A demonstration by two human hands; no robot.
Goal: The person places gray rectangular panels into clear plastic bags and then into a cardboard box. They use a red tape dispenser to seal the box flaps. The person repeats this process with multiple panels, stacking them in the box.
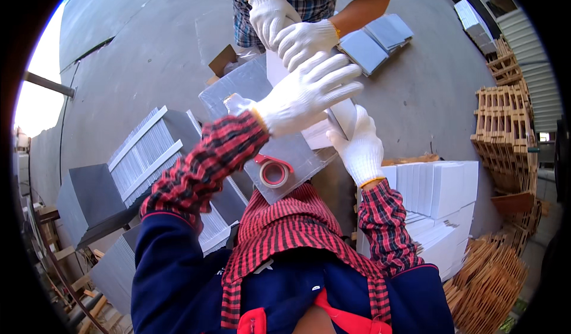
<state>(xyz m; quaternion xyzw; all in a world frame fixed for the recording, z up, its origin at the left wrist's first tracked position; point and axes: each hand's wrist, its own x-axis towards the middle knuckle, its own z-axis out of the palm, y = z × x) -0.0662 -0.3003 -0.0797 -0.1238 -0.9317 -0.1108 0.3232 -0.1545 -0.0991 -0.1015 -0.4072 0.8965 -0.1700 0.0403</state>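
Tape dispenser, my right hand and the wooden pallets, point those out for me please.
Tape dispenser [279,162]: head view, on its red frame.
Right hand [360,148]: head view, on the white glove's back.
Wooden pallets [502,123]: head view, on the stack's slatted side.

Floor [428,108]: smooth grey surface, apparently concrete, with scattered small marks, thin lines and one dark, narrow slot [95,49] towards the upper left. Left boundary: bright opening [38,105], overexposed, details beyond it unreadable; a grey post [50,84] crosses it. Lighting: strong daylight at this opening, with fairly even light across the floor. Right boundary: pale ribbed wall [524,52], with a dark strip along the floor edge at upper right. Wooden pallets [502,135] are stacked along this side; a pile of thin wooden slats [491,274] stands at lower right. Loose timber [80,283] lies at lower left. Furniture: table [309,160], glossy grey top, centrally placed.
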